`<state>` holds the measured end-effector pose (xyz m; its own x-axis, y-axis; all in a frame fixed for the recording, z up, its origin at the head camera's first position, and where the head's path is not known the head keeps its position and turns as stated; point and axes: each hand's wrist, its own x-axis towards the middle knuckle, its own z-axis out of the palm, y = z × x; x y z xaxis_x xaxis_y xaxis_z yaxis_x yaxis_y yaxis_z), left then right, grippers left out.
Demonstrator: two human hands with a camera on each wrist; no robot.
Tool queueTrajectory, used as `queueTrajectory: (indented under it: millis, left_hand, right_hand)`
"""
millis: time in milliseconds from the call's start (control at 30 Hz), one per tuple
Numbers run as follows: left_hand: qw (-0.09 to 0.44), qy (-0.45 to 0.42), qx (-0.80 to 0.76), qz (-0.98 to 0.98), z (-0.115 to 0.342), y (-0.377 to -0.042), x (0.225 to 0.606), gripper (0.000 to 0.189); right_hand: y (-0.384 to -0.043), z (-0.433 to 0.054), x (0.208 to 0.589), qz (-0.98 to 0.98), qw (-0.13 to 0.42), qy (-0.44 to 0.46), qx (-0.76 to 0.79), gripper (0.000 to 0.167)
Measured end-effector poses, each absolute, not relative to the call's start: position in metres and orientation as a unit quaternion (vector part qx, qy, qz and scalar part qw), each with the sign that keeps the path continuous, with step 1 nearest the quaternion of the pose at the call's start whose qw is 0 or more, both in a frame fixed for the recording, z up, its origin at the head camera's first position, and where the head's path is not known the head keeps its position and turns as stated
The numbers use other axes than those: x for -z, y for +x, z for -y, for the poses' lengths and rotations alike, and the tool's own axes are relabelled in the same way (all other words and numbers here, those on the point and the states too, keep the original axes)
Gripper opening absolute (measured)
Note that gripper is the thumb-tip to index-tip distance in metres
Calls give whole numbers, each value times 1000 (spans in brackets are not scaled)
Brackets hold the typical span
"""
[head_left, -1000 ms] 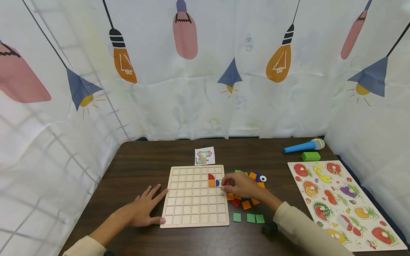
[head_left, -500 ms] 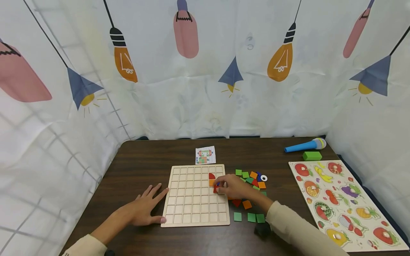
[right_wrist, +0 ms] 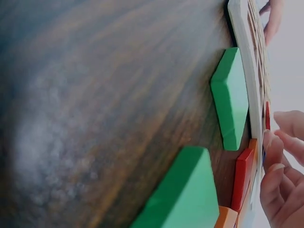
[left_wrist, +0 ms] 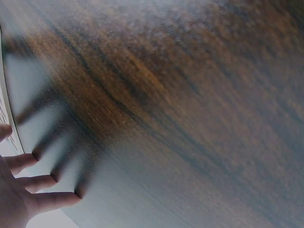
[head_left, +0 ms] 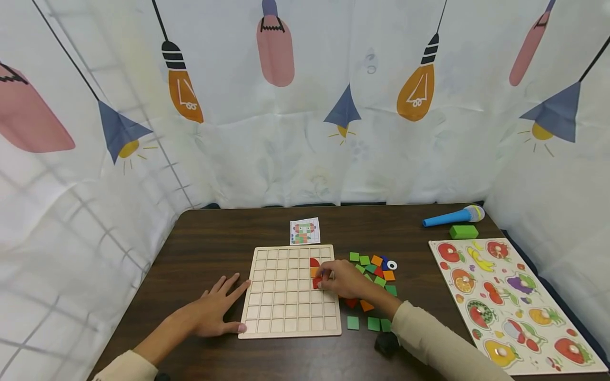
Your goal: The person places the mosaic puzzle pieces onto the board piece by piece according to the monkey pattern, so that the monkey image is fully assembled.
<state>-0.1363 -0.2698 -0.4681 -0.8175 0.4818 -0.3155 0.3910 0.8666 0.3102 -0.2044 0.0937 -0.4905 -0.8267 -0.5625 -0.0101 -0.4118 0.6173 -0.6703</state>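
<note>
Two bare hands are resting apart at a wooden board [head_left: 276,296], which is lying between the left and right edges of the tabletop [head_left: 205,238]. I am bracing the left hand [head_left: 216,313] at the board's left edge; its fingers are spreading and gripping nothing. I am bending the fingers of the right hand [head_left: 344,279] at a red tile [head_left: 316,284], which is sitting among the cells toward the board's right edge, next to an orange tile [head_left: 313,272]. Whether those fingers are pinching it or merely touching it, I am not able to tell.

Risks I am recording, by judgement: a crooked release could be leaving the red tile tilted on the cell ridges. Uneven pressure, with the left hand slackening, could be skidding the board into the picture card [head_left: 305,233], which is lying just beyond, toward the tabletop's far edge. The right sleeve [head_left: 438,338] is running close to three green tiles [head_left: 374,324] off the board's near right corner; a low forearm could be sweeping them, or scattering the loose tiles [head_left: 388,275] crowding the right edge.
</note>
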Motion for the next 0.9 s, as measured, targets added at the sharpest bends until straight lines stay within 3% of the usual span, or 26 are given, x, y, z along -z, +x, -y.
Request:
queueTrajectory:
  millis: [367, 900]
  left_hand:
    - [191, 227, -118, -948, 272, -137, 470, 103]
    - [205, 228, -122, -944, 268, -137, 466, 103]
  right_hand:
    - [-203, -90, 489, -913, 71, -275, 293, 10]
    - [-206, -90, 486, -917, 77, -270, 282, 6]
